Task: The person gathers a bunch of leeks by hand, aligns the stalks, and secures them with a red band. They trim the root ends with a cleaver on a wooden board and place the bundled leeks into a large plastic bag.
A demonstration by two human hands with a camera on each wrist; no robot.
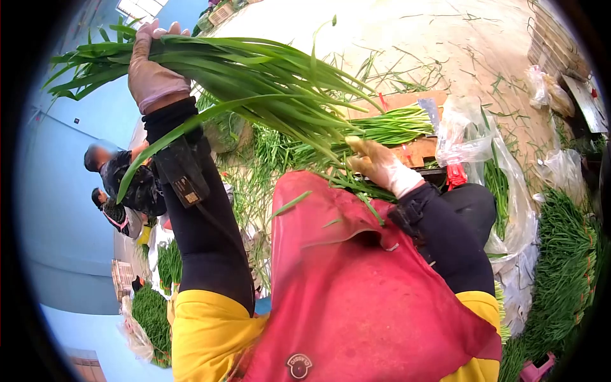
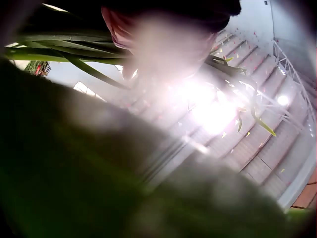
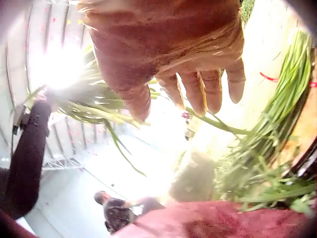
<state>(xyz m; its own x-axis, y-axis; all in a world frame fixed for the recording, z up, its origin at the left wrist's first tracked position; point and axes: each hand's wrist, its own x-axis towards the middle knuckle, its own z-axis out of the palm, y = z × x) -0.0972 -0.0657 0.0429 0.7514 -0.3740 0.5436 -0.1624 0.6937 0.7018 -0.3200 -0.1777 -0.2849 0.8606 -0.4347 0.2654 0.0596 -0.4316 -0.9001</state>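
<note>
My left hand (image 1: 153, 70), in a pink glove, is raised and grips a big bunch of long green leaves (image 1: 254, 83) near its leafy end. The bunch slants down to my right hand (image 1: 379, 164), gloved too, which touches its thinner ends over my red apron (image 1: 356, 286). In the right wrist view the right hand (image 3: 166, 84) shows straight, hanging fingers (image 3: 205, 96) with a leaf (image 3: 218, 126) running past them, nothing clasped. The left wrist view is blurred: the left hand (image 2: 163, 44) and a few leaves (image 2: 59, 49) show against bright light.
A second bunch (image 1: 398, 124) lies on a wooden board (image 1: 407, 102) ahead. Clear plastic bags (image 1: 471, 140) lie right of it, heaps of greens (image 1: 566, 267) further right. Loose leaves litter the pale floor (image 1: 414, 44). Two people (image 1: 121, 181) crouch at the left by more greens (image 1: 153, 312).
</note>
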